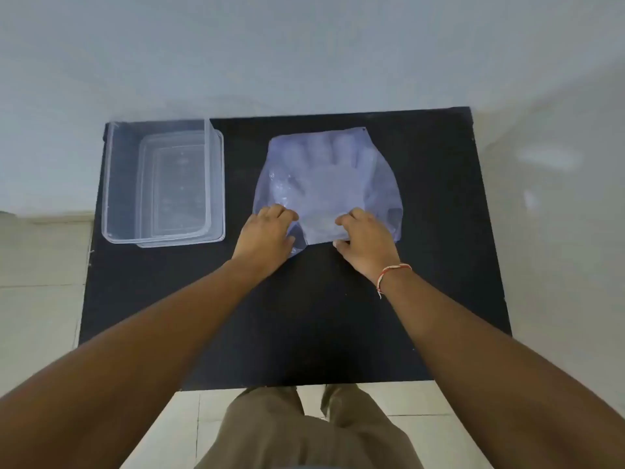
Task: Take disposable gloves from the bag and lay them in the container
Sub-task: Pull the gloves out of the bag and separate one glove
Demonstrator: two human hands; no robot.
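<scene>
A clear plastic bag (pixel 328 177) lies flat on the black table (pixel 304 316), right of centre. Pale disposable gloves (pixel 338 154) show through it, finger shapes pointing away from me. My left hand (pixel 267 235) pinches the bag's near left corner. My right hand (pixel 365 238) grips the bag's near edge, thumb under it and fingers on top. A clear rectangular container (pixel 118 177) stands at the table's far left, its inside holding nothing. It rests on what looks like its lid, which juts out to the right.
A pale wall rises behind the table. Light floor tiles (pixel 40 299) show to the left and below the table's near edge, where my trousers (pixel 304 434) are visible. A red and white thread band (pixel 389 270) circles my right wrist.
</scene>
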